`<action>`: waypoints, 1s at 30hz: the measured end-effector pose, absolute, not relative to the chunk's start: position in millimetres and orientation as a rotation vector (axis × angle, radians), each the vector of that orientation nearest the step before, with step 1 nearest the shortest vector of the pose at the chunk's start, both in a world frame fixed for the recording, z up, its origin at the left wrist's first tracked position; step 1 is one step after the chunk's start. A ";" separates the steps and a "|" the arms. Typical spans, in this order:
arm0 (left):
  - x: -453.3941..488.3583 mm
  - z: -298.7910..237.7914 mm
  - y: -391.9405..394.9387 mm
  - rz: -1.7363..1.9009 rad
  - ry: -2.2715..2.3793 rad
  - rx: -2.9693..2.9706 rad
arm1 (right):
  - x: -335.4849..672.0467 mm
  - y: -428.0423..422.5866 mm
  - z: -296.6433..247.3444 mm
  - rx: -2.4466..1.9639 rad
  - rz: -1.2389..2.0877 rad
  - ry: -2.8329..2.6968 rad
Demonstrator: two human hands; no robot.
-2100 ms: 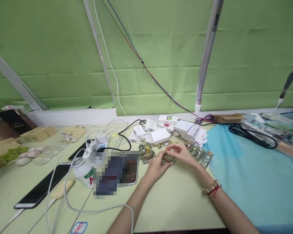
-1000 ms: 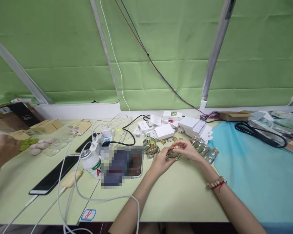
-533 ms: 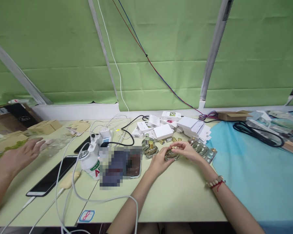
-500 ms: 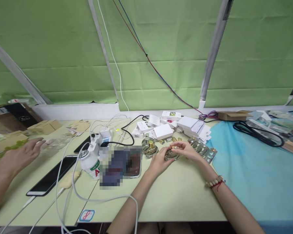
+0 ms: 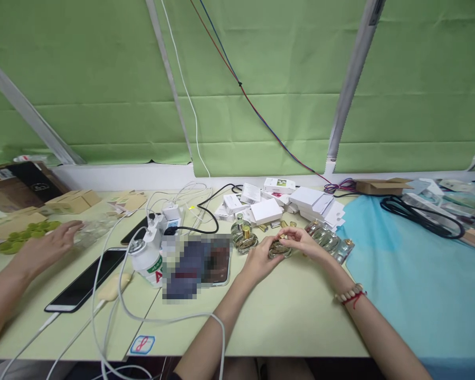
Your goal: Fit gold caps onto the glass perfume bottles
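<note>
I judge the step in hand to be fine finger work at the top of a glass bottle (image 5: 277, 250), which stands on the tabletop (image 5: 301, 322) between my hands, nearer the far edge than the near one. What the next move calls for, as I see it, is a steady hold below and small, square pressure from the fingertips above, so that the bottle does not tip.

My left hand (image 5: 259, 261) curls around the bottle's left side, fingers behind and thumb in front, gripping it against the tabletop. My right hand (image 5: 304, 244) comes in from the other side, its thumb and forefinger bent together at the bottle's neck. There is a glint of gold under those fingertips, but they cover it so well that I cannot tell whether they pinch a part or merely touch it.

Just beside my left fingers stand more bottles (image 5: 243, 240), one with a gold top; another row of bottles (image 5: 328, 238) lies by my right wrist, near the border of the blue cloth (image 5: 399, 285). Small gold pieces (image 5: 284, 224) lie beyond my fingers, and behind them white boxes (image 5: 266, 211) heap up toward the tabletop's far edge.
</note>
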State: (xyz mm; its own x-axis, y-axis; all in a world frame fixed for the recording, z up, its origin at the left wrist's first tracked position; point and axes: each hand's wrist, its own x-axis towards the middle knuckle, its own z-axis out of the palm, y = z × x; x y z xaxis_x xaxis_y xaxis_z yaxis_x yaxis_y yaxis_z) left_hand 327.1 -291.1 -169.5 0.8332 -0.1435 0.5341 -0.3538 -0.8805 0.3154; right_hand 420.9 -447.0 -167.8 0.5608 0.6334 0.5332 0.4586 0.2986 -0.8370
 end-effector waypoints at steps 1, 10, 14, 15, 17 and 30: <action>326.4 -169.1 -291.2 0.707 -0.364 2.615 | 420.6 -447.2 -167.4 -1.334 0.152 -1.052; 325.8 -168.1 -291.5 0.686 -0.355 2.627 | 420.9 -445.6 -168.2 -1.292 0.173 -1.036; 325.9 -168.3 -291.6 0.702 -0.347 2.601 | 422.2 -445.8 -169.2 -1.271 0.162 -1.026; 325.5 -168.0 -291.8 0.708 -0.350 2.597 | 423.3 -446.2 -169.7 -1.262 0.159 -1.008; 324.0 -166.8 -292.4 0.703 -0.338 2.605 | 425.9 -446.6 -170.3 -1.234 0.158 -0.941; 323.9 -167.6 -296.3 0.691 -0.503 2.840 | 431.4 -443.6 -182.9 -1.797 -0.610 -0.777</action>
